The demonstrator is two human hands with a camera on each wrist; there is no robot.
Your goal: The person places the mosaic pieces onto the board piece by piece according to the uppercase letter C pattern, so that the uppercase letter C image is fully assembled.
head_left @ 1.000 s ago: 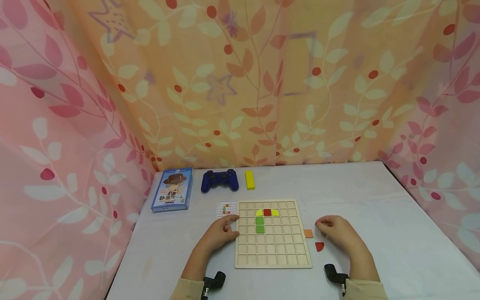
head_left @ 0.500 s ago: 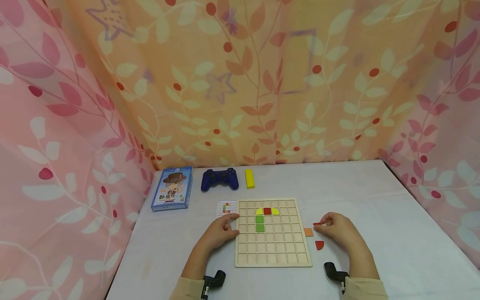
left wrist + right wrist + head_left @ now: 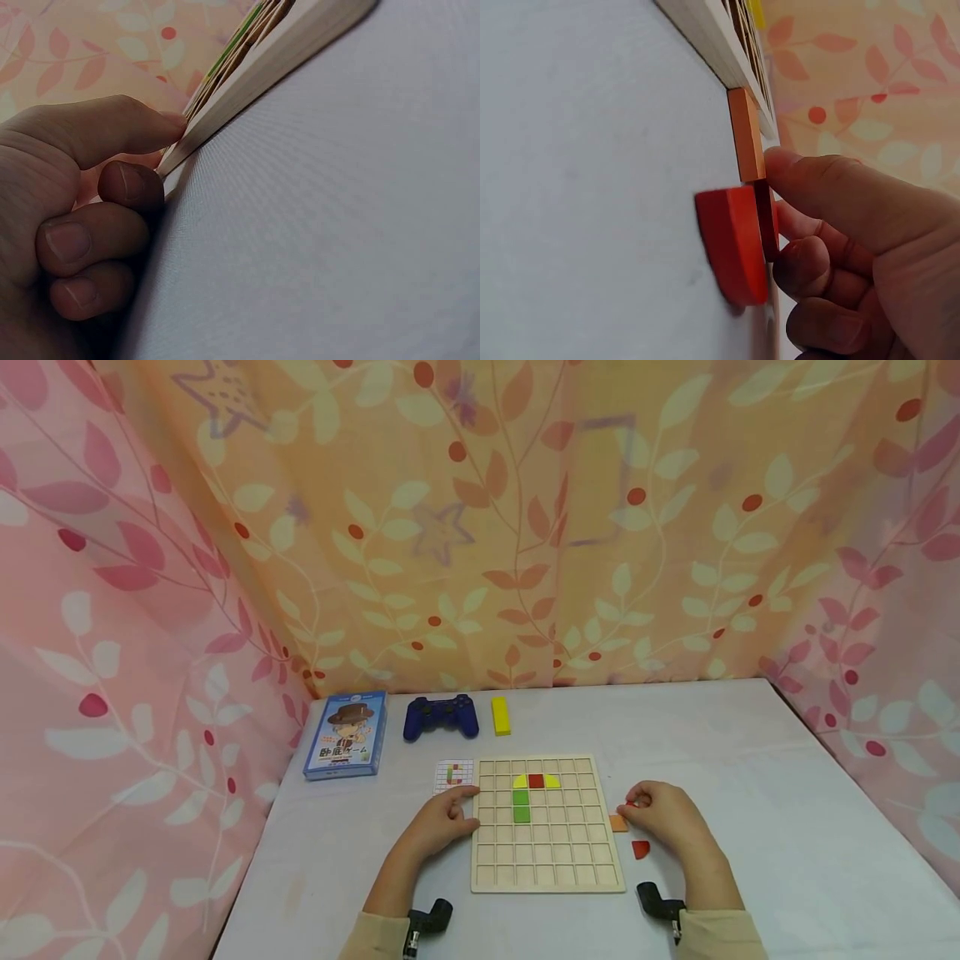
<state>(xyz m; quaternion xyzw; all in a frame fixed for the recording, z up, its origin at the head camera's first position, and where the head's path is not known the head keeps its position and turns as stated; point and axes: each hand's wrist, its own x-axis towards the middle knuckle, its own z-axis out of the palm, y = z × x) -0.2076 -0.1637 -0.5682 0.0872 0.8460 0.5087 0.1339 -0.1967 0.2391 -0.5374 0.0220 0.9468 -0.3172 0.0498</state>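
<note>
My left hand [image 3: 438, 822] rests at the left edge of a wooden grid board [image 3: 540, 878], its index finger and thumb touching the rim and the other fingers curled, as the left wrist view shows. Right of the board, my right hand [image 3: 667, 814] pinches a red block [image 3: 632, 803], mostly hidden by the fingers. Beside those fingertips an orange square block [image 3: 618, 823] lies against the board's right edge. A second red block [image 3: 641, 849], quarter-round, lies nearer me. Set in the grid are two green squares [image 3: 521, 806], a red square [image 3: 536, 781] and two yellow rounded pieces [image 3: 552, 782].
A small pattern card [image 3: 453, 774] lies by the board's upper left corner. Farther back are a blue boxed game [image 3: 347, 735], a dark blue game controller [image 3: 441, 718] and a yellow bar [image 3: 501, 716]. Patterned curtains [image 3: 480, 527] surround the white table [image 3: 315, 860].
My right hand has shifted slightly left, toward the board and the orange block. The red block at its fingertips showed more half a second ago. My left hand stays at the board's edge.
</note>
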